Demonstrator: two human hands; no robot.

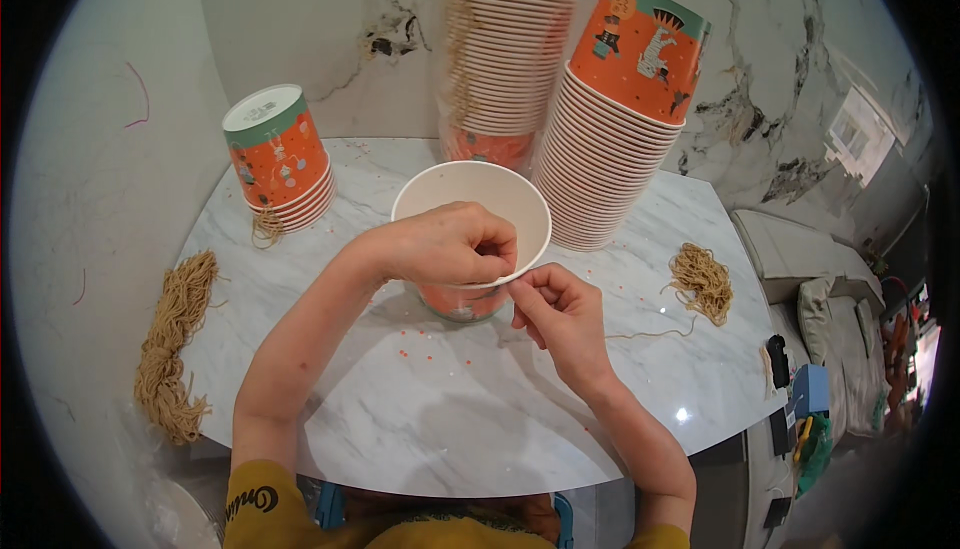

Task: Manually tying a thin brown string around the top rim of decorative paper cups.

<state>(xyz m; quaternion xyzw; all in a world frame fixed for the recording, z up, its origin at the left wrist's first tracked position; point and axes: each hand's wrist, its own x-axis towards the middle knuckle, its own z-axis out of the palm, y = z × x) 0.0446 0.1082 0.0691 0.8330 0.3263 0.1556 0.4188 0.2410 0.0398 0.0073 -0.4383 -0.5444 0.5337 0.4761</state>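
Observation:
An orange paper bucket (470,184) with a white inside stands upright, mouth up, near the middle of the table. Over its near rim bends my left hand (455,246), fingers curled closed and their tips down inside the bucket; what they hold is hidden. From outside, my right hand (560,314) meets the same rim with thumb and finger pinched together. Whatever is between those tips is too small to make out. A thin strand of tan twine (655,335) lies on the table just right of my right hand.
Behind the bucket rise a tall wrapped stack of paper buckets (515,39) and another upside-down stack (610,159). A short stack (275,159) stands at left. Tan twine bundles lie at the left edge (175,349) and right (702,284). The marble table (420,429) has a curved front edge.

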